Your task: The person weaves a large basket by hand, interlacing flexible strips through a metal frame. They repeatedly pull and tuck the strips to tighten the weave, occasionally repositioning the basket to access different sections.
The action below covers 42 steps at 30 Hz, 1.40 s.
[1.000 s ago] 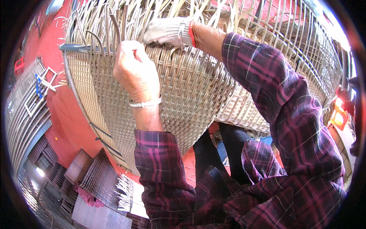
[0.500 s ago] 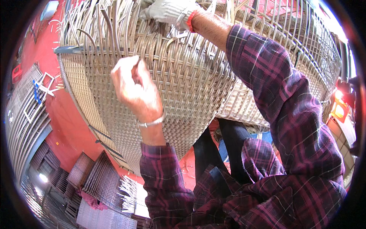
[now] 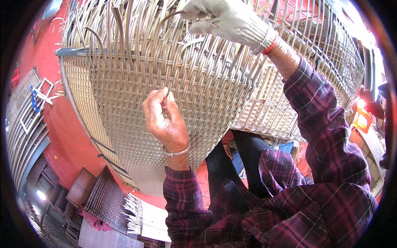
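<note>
A large panel of brownish-grey wicker weave [image 3: 206, 91] stands in front of me, with many loose strand ends sticking up along its top edge. My right hand [image 3: 227, 25], in a white knitted glove, is above that edge. Its fingertips close on the tip of one curved rattan strand [image 3: 168, 16]. My left hand [image 3: 166, 122], bare with a bracelet at the wrist, is in front of the middle of the weave. Thumb and forefinger are pinched together there; what they hold, if anything, is too small to make out.
Beyond the panel on the right is an open frame of thin rods [image 3: 326, 45]. Stacked slatted panels [image 3: 29, 120] and white frame pieces [image 3: 43, 93] lie on the red floor [image 3: 68, 140] to the left. More woven panels [image 3: 107, 198] are at lower left.
My right hand has moved right and toward me, drawing up a strand end. My left hand has shifted right and down across the weave, its fingers pinched. The view has shifted slightly.
</note>
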### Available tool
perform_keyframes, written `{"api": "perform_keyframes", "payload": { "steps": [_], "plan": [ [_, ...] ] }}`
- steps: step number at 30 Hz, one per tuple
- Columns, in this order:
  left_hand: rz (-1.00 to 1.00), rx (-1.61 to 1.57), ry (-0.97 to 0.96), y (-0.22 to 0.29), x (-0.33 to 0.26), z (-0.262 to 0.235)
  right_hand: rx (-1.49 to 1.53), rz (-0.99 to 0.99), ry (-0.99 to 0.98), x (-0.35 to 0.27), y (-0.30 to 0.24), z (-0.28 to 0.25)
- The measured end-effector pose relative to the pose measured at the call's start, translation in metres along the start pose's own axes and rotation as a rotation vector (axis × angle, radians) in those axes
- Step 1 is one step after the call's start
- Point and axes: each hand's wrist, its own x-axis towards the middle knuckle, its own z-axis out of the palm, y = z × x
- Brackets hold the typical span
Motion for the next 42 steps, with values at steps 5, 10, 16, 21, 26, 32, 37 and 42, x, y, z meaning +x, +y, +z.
{"api": "perform_keyframes", "payload": {
  "steps": [5, 10, 16, 21, 26, 32, 37, 42],
  "plan": [
    [0.026, -0.015, 0.020, 0.003, 0.008, 0.003, 0.014, -0.038, 0.017, -0.015, 0.011, 0.013],
    [0.027, 0.015, 0.030, 0.006, 0.019, 0.008, -0.120, -0.082, 0.053, -0.031, 0.018, 0.022],
    [0.013, 0.034, 0.026, 0.011, 0.024, 0.018, -0.027, -0.126, -0.102, -0.016, 0.024, 0.042],
    [-0.008, 0.051, 0.039, 0.011, 0.028, 0.022, 0.035, -0.095, -0.160, -0.009, 0.025, 0.042],
    [-0.029, 0.062, 0.031, 0.013, 0.030, 0.022, 0.167, -0.158, -0.326, 0.015, 0.020, 0.023],
    [0.170, 0.136, 0.101, 0.012, 0.041, 0.027, 0.166, 0.014, -0.530, 0.036, 0.011, 0.004],
    [0.278, 0.227, 0.060, 0.005, 0.055, 0.029, -0.400, -0.108, -0.059, 0.015, -0.007, 0.007],
    [0.190, 0.133, 0.093, 0.009, 0.054, 0.033, -0.561, -0.379, 0.376, -0.002, -0.028, 0.005]
  ]
}}
